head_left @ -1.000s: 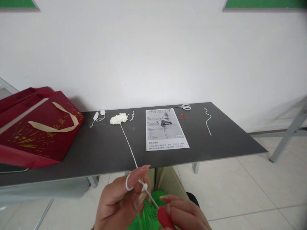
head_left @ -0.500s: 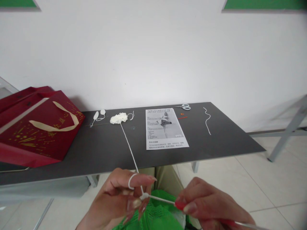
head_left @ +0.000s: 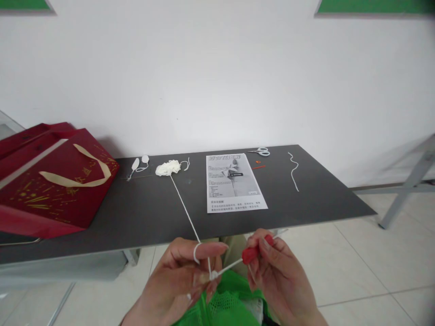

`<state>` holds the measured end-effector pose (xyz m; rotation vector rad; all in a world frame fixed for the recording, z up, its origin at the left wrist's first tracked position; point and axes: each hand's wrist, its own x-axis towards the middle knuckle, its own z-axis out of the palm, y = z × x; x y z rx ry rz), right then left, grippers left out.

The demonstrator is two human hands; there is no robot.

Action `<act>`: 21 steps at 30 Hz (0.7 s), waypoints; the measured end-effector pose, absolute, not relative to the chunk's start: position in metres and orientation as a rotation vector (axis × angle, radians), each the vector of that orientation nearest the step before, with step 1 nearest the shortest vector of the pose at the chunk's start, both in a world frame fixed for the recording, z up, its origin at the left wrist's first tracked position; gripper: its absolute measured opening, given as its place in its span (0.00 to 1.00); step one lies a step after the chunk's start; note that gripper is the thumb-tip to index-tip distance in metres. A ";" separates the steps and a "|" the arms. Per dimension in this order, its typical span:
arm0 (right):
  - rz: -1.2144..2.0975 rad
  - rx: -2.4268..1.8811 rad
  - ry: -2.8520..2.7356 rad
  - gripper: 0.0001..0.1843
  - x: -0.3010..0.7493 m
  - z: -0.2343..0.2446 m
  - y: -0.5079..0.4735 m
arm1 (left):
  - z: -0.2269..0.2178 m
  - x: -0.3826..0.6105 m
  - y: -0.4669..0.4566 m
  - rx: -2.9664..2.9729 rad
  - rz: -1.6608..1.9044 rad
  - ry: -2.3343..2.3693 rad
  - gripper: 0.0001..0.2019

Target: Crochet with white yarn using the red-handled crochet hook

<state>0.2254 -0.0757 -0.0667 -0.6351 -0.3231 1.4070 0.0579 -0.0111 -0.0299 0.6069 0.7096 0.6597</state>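
Observation:
My right hand (head_left: 280, 267) is closed around the red handle of a crochet hook (head_left: 250, 255), and a thin metal end shows beyond the fingers at upper right. Between the handle and a small knot of white yarn (head_left: 214, 275) runs a pale straight line, either hook shaft or taut yarn; I cannot tell which. My left hand (head_left: 176, 276) pinches that knot between thumb and fingers. A loop of yarn circles its index finger, and the strand (head_left: 185, 209) stretches up to a loose white yarn bundle (head_left: 168, 168) on the table.
On the dark table (head_left: 159, 213) lie a printed sheet (head_left: 234, 183), scissors (head_left: 263, 151), small orange pieces (head_left: 258, 167), a loose yarn length (head_left: 294, 172) and two small white crocheted pieces (head_left: 145, 159). A red gift bag (head_left: 68, 199) stands at left. Green mesh fabric (head_left: 224, 301) lies below my hands.
My right hand has moved up and left and turned, so the hook's free metal end now points to upper right rather than lower right. My left hand has shifted slightly right, still pinching the knot.

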 end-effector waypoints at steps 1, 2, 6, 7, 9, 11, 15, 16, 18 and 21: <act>1.412 -0.626 -0.281 0.08 0.222 -0.069 -0.075 | -0.031 0.059 -0.009 0.623 0.586 0.669 0.07; 1.406 -0.620 -0.249 0.08 0.219 -0.071 -0.076 | -0.033 0.059 -0.008 0.629 0.561 0.615 0.09; 1.359 -0.621 -0.198 0.08 0.210 -0.076 -0.077 | -0.047 0.057 -0.013 0.617 0.667 0.549 0.19; 1.355 -0.618 -0.191 0.08 0.209 -0.077 -0.077 | -0.049 0.055 -0.014 0.634 0.648 0.554 0.18; 1.351 -0.604 -0.180 0.08 0.207 -0.078 -0.076 | -0.051 0.050 -0.015 0.727 0.666 0.569 0.14; 1.341 -0.596 -0.179 0.09 0.207 -0.078 -0.074 | -0.048 0.045 -0.013 0.956 0.760 0.600 0.15; 1.341 -0.610 -0.187 0.08 0.206 -0.077 -0.072 | -0.033 0.041 -0.008 1.555 0.826 0.635 0.18; 1.342 -0.606 -0.193 0.08 0.206 -0.077 -0.072 | -0.028 0.042 -0.008 1.588 0.866 0.715 0.15; 1.342 -0.585 -0.201 0.07 0.205 -0.077 -0.072 | -0.022 0.046 -0.012 1.574 0.918 0.820 0.10; 1.333 -0.571 -0.206 0.07 0.204 -0.077 -0.074 | -0.019 0.053 -0.020 1.514 0.971 0.961 0.08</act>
